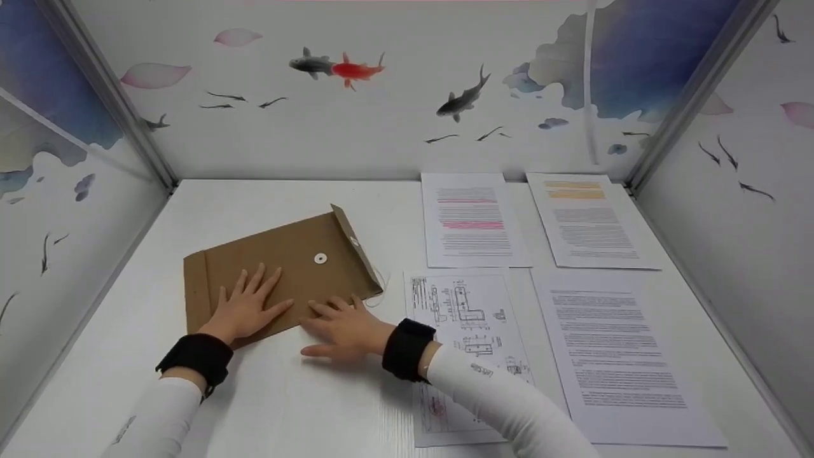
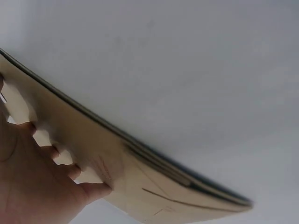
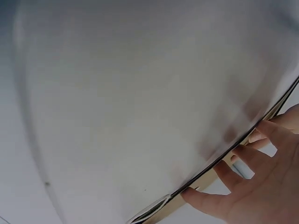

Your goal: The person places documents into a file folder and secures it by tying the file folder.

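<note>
A brown cardboard string-tie envelope (image 1: 286,254) lies at a slant on the left half of the white table, a white round button on its face. Its flap at the right end stands partly raised, with a thin string loose beside it. On the envelope's lower left part rests my left hand (image 1: 245,312), fingers spread. My right hand (image 1: 346,331) touches the near edge with its fingertips, thumb apart on the table. Fingers of the left hand (image 2: 42,182) press on the envelope (image 2: 103,144) in the left wrist view. The right wrist view shows the right fingertips (image 3: 201,198) along the envelope's edge.
To the right lie a sheet with pink-marked lines (image 1: 470,242), a sheet with orange marks (image 1: 591,222), a technical drawing (image 1: 458,324) and a plain text sheet (image 1: 617,343). My right forearm crosses over the drawing. Printed panels (image 1: 381,140) wall the table's back and sides.
</note>
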### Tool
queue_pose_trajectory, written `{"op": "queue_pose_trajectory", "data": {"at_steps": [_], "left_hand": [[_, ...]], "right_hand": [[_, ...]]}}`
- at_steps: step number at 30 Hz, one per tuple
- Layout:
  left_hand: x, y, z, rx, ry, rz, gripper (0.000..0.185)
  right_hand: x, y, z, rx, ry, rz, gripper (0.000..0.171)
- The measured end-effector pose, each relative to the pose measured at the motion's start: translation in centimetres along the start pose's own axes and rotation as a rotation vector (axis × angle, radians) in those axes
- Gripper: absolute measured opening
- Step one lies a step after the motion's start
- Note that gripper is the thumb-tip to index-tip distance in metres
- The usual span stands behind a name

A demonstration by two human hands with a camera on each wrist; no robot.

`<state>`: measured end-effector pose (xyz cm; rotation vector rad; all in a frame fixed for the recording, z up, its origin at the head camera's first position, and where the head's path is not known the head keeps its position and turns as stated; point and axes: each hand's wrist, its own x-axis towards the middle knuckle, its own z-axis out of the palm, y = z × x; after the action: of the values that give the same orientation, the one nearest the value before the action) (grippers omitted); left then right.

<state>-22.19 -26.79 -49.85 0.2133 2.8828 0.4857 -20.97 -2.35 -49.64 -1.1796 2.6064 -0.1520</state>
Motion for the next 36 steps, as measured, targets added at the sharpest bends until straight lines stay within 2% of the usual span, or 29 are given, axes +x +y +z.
{"op": "queue_pose_trajectory", "data": {"at_steps": [8,14,27,31,36], "left_hand": [[0.6,-0.3,-0.3,-0.038,-0.015,-0.02,0.085],[1.2,-0.5,-0.5,-0.029,-0.018,-0.03,0.087],[1.7,-0.8,-0.8,-0.009,0.035,0.039,0.082],[1.8,-1.3,-0.7,-0.018,0.036,0.064,0.082],[2.0,-1.9,-0.3,-0.008,0.049,0.088,0.083]], "right_hand": [[0.0,-0.2,0.0,0.004,-0.008,-0.022,0.066],[-0.3,-1.1,0.1,-0.009,-0.001,-0.029,0.064],[-0.2,-3.1,0.5,-0.079,0.002,0.002,0.069],[-0.2,-3.6,0.3,-0.057,-0.023,0.015,0.069],[-0.3,-3.8,-0.8,0.028,-0.089,0.039,0.067]]}}
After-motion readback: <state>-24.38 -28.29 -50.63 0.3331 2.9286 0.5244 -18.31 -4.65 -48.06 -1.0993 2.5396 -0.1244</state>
